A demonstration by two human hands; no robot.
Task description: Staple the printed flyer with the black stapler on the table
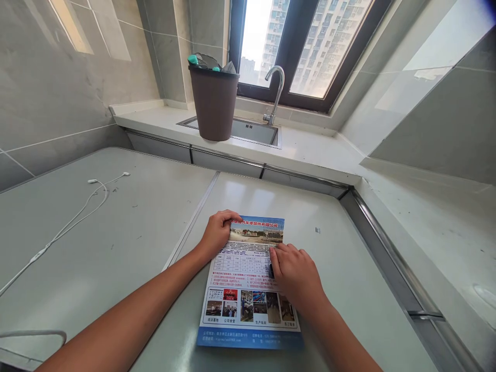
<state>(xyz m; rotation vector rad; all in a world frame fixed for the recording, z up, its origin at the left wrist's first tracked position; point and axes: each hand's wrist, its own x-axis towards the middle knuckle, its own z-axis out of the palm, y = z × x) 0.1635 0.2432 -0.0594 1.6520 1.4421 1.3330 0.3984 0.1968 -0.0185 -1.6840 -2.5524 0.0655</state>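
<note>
A printed flyer [240, 268] with blue top and bottom bands, red and black Chinese text, a table and small photos lies on the pale table. At its upper left corner, my left hand [220, 230] has its fingers closed, with the fingertips on the paper's edge. My right hand [296, 274] rests over the flyer's right side with the fingers curled in. A small dark thing [271, 271] shows beside the right thumb; most of it is hidden by the hand, so its kind cannot be made out.
White cables [58, 236] lie across the left part of the table [155, 206]. Beyond the table, a brown bin [215, 106] with a bag in it stands on the counter before a sink [256, 133] with a metal tap [277, 93]. A window is behind.
</note>
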